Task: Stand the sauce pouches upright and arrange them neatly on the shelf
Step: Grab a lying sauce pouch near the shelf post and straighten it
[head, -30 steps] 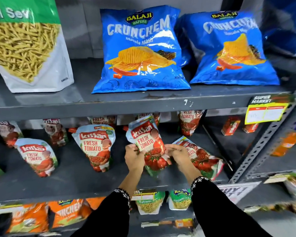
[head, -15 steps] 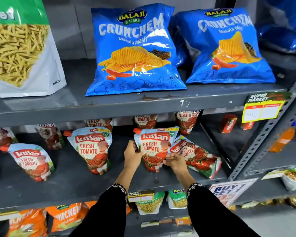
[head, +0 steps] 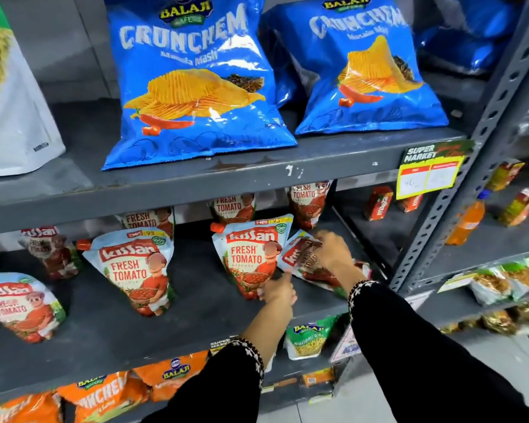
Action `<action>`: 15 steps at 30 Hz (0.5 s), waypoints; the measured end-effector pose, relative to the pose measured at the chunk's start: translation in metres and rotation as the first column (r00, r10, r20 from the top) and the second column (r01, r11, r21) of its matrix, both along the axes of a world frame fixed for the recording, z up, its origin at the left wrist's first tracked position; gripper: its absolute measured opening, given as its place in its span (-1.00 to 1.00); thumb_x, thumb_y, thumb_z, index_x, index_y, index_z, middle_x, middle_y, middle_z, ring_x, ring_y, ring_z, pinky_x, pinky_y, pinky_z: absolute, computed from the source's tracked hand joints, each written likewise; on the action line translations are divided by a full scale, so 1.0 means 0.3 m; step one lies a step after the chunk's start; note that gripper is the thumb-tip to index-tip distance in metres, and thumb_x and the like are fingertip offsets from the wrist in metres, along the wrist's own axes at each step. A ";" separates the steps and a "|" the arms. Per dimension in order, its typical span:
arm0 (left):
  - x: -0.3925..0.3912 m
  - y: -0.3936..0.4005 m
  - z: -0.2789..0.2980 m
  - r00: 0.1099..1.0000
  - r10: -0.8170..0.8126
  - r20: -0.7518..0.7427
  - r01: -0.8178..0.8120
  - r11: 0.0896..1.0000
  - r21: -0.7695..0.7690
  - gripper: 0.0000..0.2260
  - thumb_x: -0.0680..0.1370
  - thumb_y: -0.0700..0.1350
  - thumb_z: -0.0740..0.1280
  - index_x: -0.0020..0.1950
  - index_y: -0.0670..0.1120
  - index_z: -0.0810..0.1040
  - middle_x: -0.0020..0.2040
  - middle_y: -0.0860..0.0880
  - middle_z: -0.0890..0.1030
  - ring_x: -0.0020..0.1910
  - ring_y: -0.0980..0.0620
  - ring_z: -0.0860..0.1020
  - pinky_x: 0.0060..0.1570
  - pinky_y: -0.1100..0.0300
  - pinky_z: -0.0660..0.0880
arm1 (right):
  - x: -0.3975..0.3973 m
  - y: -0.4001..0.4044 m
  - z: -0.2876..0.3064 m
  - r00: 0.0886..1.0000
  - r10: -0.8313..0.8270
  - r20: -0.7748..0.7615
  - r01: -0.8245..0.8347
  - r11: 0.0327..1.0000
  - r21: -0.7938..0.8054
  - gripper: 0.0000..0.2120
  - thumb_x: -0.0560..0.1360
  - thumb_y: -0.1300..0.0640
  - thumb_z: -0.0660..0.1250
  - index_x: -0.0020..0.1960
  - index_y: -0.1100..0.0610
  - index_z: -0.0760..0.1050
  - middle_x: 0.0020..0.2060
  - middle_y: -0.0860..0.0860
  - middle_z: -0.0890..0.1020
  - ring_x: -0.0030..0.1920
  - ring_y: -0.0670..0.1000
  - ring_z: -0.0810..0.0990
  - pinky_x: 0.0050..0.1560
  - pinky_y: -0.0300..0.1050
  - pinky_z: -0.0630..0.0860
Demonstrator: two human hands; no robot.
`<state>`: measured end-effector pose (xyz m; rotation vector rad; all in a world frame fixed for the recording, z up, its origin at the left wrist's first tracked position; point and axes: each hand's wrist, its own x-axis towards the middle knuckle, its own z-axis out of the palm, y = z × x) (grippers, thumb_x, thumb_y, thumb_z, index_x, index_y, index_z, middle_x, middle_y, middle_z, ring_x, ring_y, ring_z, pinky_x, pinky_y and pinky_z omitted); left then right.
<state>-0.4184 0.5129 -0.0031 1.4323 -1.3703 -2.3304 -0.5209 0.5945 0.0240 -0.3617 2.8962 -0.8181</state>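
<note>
Kissan tomato sauce pouches stand on the grey middle shelf [head: 196, 319]. One upright pouch [head: 246, 254] is at centre; my left hand [head: 279, 290] holds its lower right corner. Right beside it a pouch [head: 297, 254] lies tilted on its back, and my right hand [head: 333, 254] is closed over its upper part. More pouches stand to the left: one [head: 135, 270] mid-shelf, one [head: 17, 306] at the far left and one [head: 52, 251] behind. Three more [head: 309, 203] line the back row, partly hidden by the shelf above.
Two blue Crunchem chip bags [head: 193, 87] lean on the upper shelf beside a white sev bag [head: 13, 123]. A yellow price tag [head: 428, 175] hangs by the perforated upright post [head: 458, 190]. Small juice cartons [head: 379, 203] sit at the right. Orange chip bags [head: 104, 395] fill the lower shelf.
The centre pouch has gone from tilted in both hands to standing upright. My right hand has left it and moved right onto the lying pouch. The camera moved closer.
</note>
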 end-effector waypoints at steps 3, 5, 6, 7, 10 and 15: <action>-0.064 0.031 -0.004 0.997 -0.067 0.041 0.068 0.997 -0.023 -0.77 0.55 -0.07 0.31 0.03 -0.23 0.49 -0.24 -0.12 0.46 -0.37 -0.01 0.49 -0.43 0.22 0.40 | -0.088 0.070 -0.023 0.985 -0.031 0.171 0.001 0.985 0.172 -0.54 0.52 0.07 0.23 0.37 0.23 0.36 0.38 0.20 0.44 0.38 0.19 0.41 0.34 0.01 0.39; -0.110 0.044 -0.024 0.996 -0.082 0.039 0.082 0.997 0.001 -0.61 0.54 -0.07 0.33 0.28 -0.27 0.44 -0.02 -0.16 0.45 -0.08 -0.10 0.47 -0.32 0.18 0.46 | -0.134 0.107 -0.051 0.972 -0.037 0.232 -0.007 0.983 0.186 -0.49 0.54 -0.04 0.19 0.37 0.25 0.37 0.39 0.21 0.43 0.38 0.19 0.41 0.34 -0.03 0.37; -0.124 0.047 -0.032 0.996 -0.082 0.033 0.081 0.997 0.015 -0.57 0.54 -0.08 0.33 0.33 -0.28 0.41 0.04 -0.17 0.45 -0.02 -0.12 0.46 -0.24 0.14 0.49 | -0.140 0.121 -0.060 0.964 -0.021 0.266 -0.028 0.984 0.178 -0.48 0.55 -0.07 0.17 0.37 0.24 0.38 0.38 0.21 0.44 0.38 0.17 0.42 0.33 -0.07 0.38; -0.141 0.058 -0.036 0.997 -0.079 0.028 0.078 0.997 0.025 -0.56 0.54 -0.10 0.33 0.35 -0.29 0.40 0.06 -0.19 0.48 0.01 -0.14 0.48 -0.16 0.11 0.49 | -0.164 0.132 -0.073 0.954 0.000 0.299 -0.054 0.984 0.172 -0.48 0.55 -0.08 0.17 0.36 0.24 0.40 0.37 0.20 0.46 0.36 0.16 0.45 0.30 -0.09 0.40; -0.186 0.082 -0.049 0.998 -0.041 0.037 0.040 0.998 0.039 -0.54 0.50 -0.19 0.39 0.35 -0.30 0.39 0.12 -0.24 0.54 -0.02 -0.14 0.49 -0.12 0.05 0.51 | -0.212 0.145 -0.086 0.889 0.010 0.458 -0.047 0.997 0.069 -0.58 0.52 0.00 0.26 0.23 0.29 0.49 0.21 0.21 0.59 0.16 0.17 0.61 0.00 -0.13 0.55; -0.229 0.092 -0.049 0.996 -0.020 0.085 0.019 1.000 0.014 -0.57 0.42 -0.39 0.41 0.27 -0.32 0.43 0.28 -0.30 0.51 0.25 -0.28 0.49 0.10 -0.06 0.48 | -0.257 0.170 -0.101 0.825 -0.046 0.564 0.152 0.978 -0.143 -0.76 0.41 0.21 0.45 -0.28 0.18 0.39 -0.42 0.03 0.51 -0.63 -0.12 0.48 -0.64 -0.39 0.37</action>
